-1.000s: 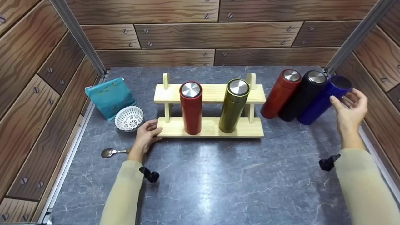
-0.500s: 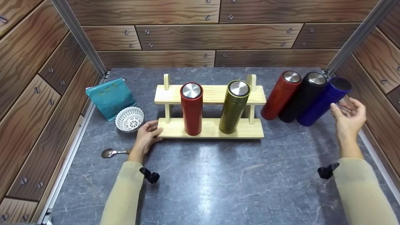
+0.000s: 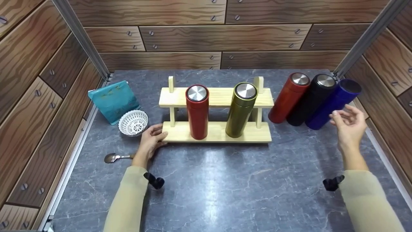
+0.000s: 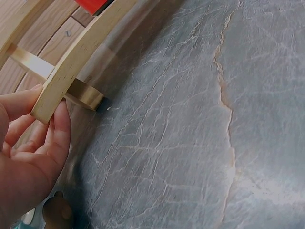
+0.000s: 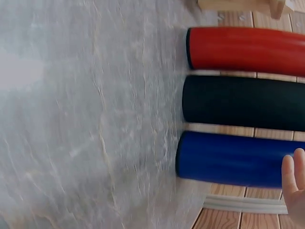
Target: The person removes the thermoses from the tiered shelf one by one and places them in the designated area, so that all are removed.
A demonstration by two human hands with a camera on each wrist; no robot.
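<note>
A: The grey desk [image 3: 225, 180] is seen spread wide, and the wooden rack [image 3: 216, 132] is stood at its middle. A red flask [image 3: 197, 111] and a gold flask [image 3: 241, 109] are held upright on its lower board.

B: Three more flasks are lined up at the right, side by side and apart from the rack: a second red one [image 3: 288, 96], a black one [image 3: 310, 98] and the blue flask [image 3: 331, 103].

A: The rack's left end is pinched by the left hand [image 3: 150, 141], thumb on top, fingers curled under the board.

B: The right hand [image 3: 349, 127] is held loose and uncurled just beside the blue flask; nothing is gripped. Whether it is touched cannot be told.

A: At the far left a teal pouch [image 3: 114, 100] is stood, a white basket [image 3: 133, 122] is set before it, and a spoon [image 3: 116, 157] is laid by the left wrist.
</note>
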